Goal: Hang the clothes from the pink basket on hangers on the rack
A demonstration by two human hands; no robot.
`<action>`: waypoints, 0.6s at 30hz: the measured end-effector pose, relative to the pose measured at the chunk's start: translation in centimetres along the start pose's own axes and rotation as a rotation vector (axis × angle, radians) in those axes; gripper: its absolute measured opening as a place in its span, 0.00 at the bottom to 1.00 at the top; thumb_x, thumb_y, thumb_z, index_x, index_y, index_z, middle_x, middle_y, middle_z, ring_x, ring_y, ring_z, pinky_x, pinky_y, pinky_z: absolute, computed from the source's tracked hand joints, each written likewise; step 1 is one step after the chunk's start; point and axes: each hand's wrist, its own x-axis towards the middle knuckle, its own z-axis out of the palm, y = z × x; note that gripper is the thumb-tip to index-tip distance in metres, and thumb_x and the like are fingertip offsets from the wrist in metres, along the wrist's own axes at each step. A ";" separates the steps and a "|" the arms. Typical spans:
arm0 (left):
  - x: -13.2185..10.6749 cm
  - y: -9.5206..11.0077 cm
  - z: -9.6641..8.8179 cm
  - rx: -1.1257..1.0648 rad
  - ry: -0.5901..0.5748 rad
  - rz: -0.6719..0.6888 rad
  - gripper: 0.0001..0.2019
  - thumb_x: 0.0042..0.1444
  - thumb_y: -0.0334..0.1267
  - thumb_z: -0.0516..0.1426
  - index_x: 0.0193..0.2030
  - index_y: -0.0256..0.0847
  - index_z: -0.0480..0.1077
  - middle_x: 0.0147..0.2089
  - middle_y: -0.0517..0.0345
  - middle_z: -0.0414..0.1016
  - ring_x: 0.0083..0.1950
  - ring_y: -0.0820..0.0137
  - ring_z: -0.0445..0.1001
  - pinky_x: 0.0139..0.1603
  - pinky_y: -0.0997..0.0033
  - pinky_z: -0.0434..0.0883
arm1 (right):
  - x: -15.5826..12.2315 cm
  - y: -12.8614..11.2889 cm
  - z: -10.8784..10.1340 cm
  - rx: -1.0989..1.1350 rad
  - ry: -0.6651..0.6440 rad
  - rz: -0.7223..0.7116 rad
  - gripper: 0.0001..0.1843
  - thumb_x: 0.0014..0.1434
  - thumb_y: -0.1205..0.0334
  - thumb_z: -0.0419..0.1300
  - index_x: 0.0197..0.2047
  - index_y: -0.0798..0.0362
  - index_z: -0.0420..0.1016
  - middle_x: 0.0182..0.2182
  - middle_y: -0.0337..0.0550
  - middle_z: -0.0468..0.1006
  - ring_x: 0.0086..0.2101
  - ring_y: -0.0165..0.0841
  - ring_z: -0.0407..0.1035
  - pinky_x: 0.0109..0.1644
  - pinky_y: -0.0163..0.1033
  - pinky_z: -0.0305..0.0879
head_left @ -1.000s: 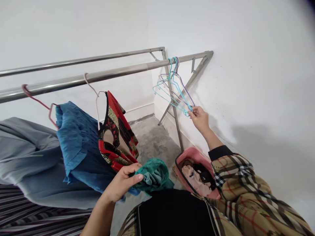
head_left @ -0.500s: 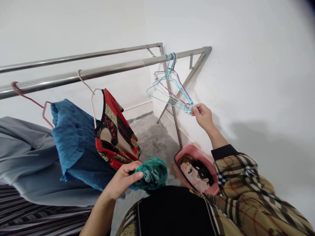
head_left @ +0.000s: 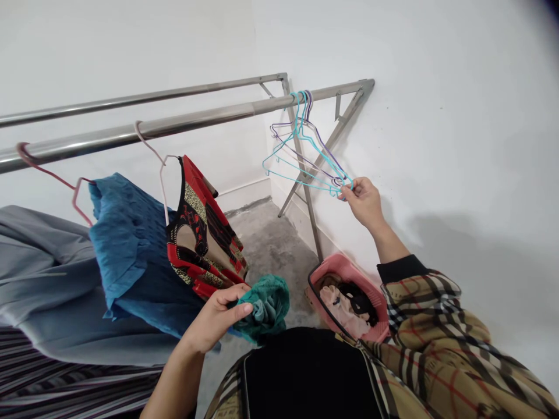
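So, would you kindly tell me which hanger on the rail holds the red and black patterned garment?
The pale pink hanger, not the red one carrying the blue garment, nor the bare blue and purple wire hangers.

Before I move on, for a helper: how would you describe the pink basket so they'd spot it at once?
Follow the steel drying rack down its near leg to the floor. The pink basket sits by that leg's foot, under the right hand, the only container, with clothes inside.
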 end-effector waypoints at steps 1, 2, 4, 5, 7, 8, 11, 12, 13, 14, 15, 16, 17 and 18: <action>0.0 0.0 0.0 0.009 0.000 0.003 0.14 0.57 0.45 0.60 0.28 0.35 0.74 0.32 0.56 0.67 0.35 0.71 0.67 0.37 0.73 0.64 | 0.0 -0.2 0.1 -0.020 0.031 0.001 0.19 0.50 0.49 0.65 0.32 0.49 0.59 0.26 0.33 0.71 0.26 0.29 0.73 0.31 0.36 0.72; 0.0 -0.1 0.0 0.016 0.000 0.006 0.15 0.57 0.46 0.60 0.28 0.35 0.73 0.32 0.57 0.67 0.35 0.71 0.66 0.37 0.73 0.64 | 0.0 -0.5 0.2 -0.045 0.062 0.002 0.18 0.51 0.50 0.64 0.32 0.49 0.59 0.26 0.33 0.71 0.25 0.29 0.73 0.30 0.36 0.72; 0.1 -0.1 0.0 0.024 0.000 0.010 0.15 0.58 0.45 0.60 0.28 0.35 0.73 0.32 0.57 0.67 0.35 0.71 0.66 0.37 0.73 0.64 | 0.0 -1.0 0.4 -0.102 0.104 0.012 0.15 0.52 0.53 0.63 0.31 0.50 0.60 0.24 0.32 0.70 0.24 0.29 0.73 0.28 0.35 0.71; 0.1 -0.1 0.0 0.026 0.000 0.012 0.14 0.58 0.45 0.60 0.28 0.35 0.73 0.32 0.57 0.67 0.36 0.71 0.66 0.38 0.73 0.64 | 0.0 -1.2 0.4 -0.132 0.114 0.018 0.14 0.52 0.54 0.62 0.31 0.50 0.60 0.23 0.32 0.69 0.24 0.30 0.73 0.27 0.35 0.71; 0.1 -0.1 0.0 0.024 0.002 0.015 0.14 0.58 0.45 0.60 0.29 0.36 0.74 0.32 0.57 0.67 0.36 0.71 0.66 0.38 0.73 0.64 | 0.0 -1.6 0.4 -0.211 0.127 0.007 0.10 0.53 0.56 0.61 0.32 0.50 0.63 0.24 0.33 0.70 0.23 0.30 0.72 0.26 0.35 0.70; 0.0 -0.1 0.0 0.022 0.003 0.015 0.14 0.57 0.46 0.60 0.29 0.36 0.74 0.32 0.57 0.67 0.36 0.71 0.66 0.38 0.73 0.64 | 0.1 -1.8 0.3 -0.260 0.140 -0.016 0.08 0.53 0.57 0.60 0.33 0.51 0.65 0.27 0.35 0.72 0.22 0.29 0.71 0.26 0.35 0.70; -0.1 -0.1 0.1 0.012 0.011 0.005 0.15 0.57 0.46 0.61 0.28 0.36 0.74 0.32 0.57 0.67 0.35 0.71 0.66 0.38 0.73 0.64 | 0.3 -2.6 0.2 -0.403 0.136 -0.105 0.09 0.57 0.55 0.58 0.38 0.52 0.72 0.30 0.38 0.74 0.21 0.28 0.69 0.27 0.37 0.68; -0.1 0.0 0.1 0.012 0.014 0.003 0.15 0.57 0.46 0.61 0.28 0.36 0.74 0.32 0.57 0.67 0.35 0.71 0.66 0.37 0.73 0.64 | 0.3 -2.9 0.3 -0.435 0.099 -0.125 0.11 0.59 0.53 0.57 0.38 0.52 0.73 0.27 0.37 0.74 0.20 0.29 0.69 0.28 0.37 0.67; -0.1 0.0 0.1 0.015 0.014 0.001 0.15 0.57 0.47 0.61 0.29 0.36 0.74 0.32 0.57 0.67 0.35 0.71 0.66 0.37 0.73 0.64 | 0.4 -3.3 0.4 -0.450 0.046 -0.138 0.14 0.61 0.50 0.55 0.38 0.52 0.74 0.23 0.36 0.72 0.19 0.29 0.68 0.28 0.38 0.66; -0.1 0.1 0.1 0.019 0.016 0.002 0.15 0.57 0.47 0.61 0.29 0.36 0.75 0.32 0.57 0.67 0.35 0.72 0.66 0.37 0.73 0.64 | 0.5 -3.6 0.5 -0.446 -0.009 -0.150 0.18 0.62 0.46 0.53 0.38 0.52 0.75 0.19 0.35 0.69 0.18 0.30 0.66 0.28 0.38 0.65; -0.1 0.1 0.2 0.023 0.017 0.004 0.15 0.57 0.47 0.61 0.29 0.36 0.75 0.32 0.57 0.67 0.35 0.71 0.67 0.37 0.73 0.64 | 0.5 -3.9 0.7 -0.429 -0.057 -0.163 0.22 0.63 0.42 0.51 0.37 0.51 0.75 0.17 0.34 0.67 0.18 0.30 0.65 0.28 0.38 0.64; 0.0 0.2 0.2 0.025 0.018 0.003 0.15 0.57 0.47 0.61 0.29 0.36 0.75 0.32 0.56 0.67 0.35 0.71 0.67 0.37 0.73 0.65 | 0.6 -4.2 1.0 -0.400 -0.091 -0.177 0.25 0.64 0.39 0.48 0.37 0.51 0.75 0.16 0.34 0.66 0.18 0.30 0.64 0.27 0.37 0.63; 0.0 0.3 0.2 0.025 0.021 0.002 0.15 0.57 0.47 0.61 0.29 0.35 0.75 0.32 0.56 0.68 0.35 0.71 0.67 0.37 0.73 0.65 | 0.7 -4.4 1.3 -0.363 -0.106 -0.191 0.28 0.64 0.37 0.46 0.37 0.51 0.74 0.16 0.34 0.65 0.18 0.29 0.63 0.27 0.37 0.62; 0.1 0.3 0.2 0.021 0.023 -0.001 0.15 0.57 0.47 0.61 0.29 0.35 0.75 0.32 0.56 0.68 0.35 0.71 0.67 0.37 0.73 0.65 | 0.7 -4.6 1.6 -0.321 -0.105 -0.205 0.29 0.64 0.35 0.45 0.37 0.51 0.73 0.17 0.34 0.65 0.18 0.29 0.63 0.27 0.36 0.61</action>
